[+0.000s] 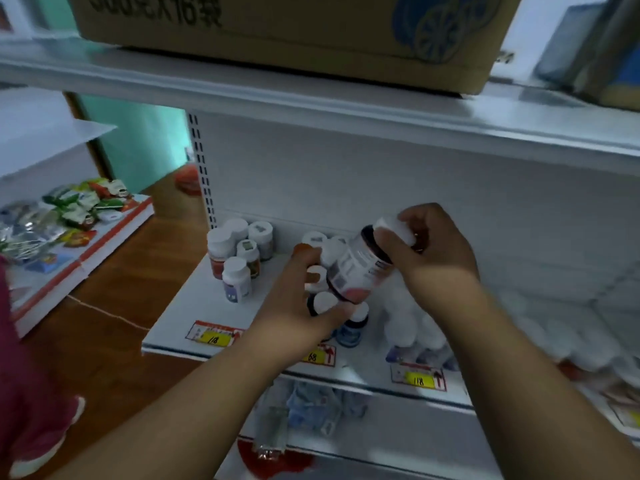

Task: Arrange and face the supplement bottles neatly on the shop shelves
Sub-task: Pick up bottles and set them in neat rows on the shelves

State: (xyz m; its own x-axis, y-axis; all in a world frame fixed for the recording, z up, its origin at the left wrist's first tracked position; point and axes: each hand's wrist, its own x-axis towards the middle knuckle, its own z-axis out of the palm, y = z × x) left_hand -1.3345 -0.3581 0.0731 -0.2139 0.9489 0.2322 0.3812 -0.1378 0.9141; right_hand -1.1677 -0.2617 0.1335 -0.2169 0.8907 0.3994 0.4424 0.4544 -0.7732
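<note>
Glossy plastic bottle (356,268), cardboard box (277,32)

1. The cardboard box (277,32) on the top shelf is cut off by the upper edge.
2. White-capped bottles at right (568,344) blur together.
3. Price tags (419,377) carry print too small to read.

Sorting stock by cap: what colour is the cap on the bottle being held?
White; the cap on the held bottle shows best in the head view.
</note>
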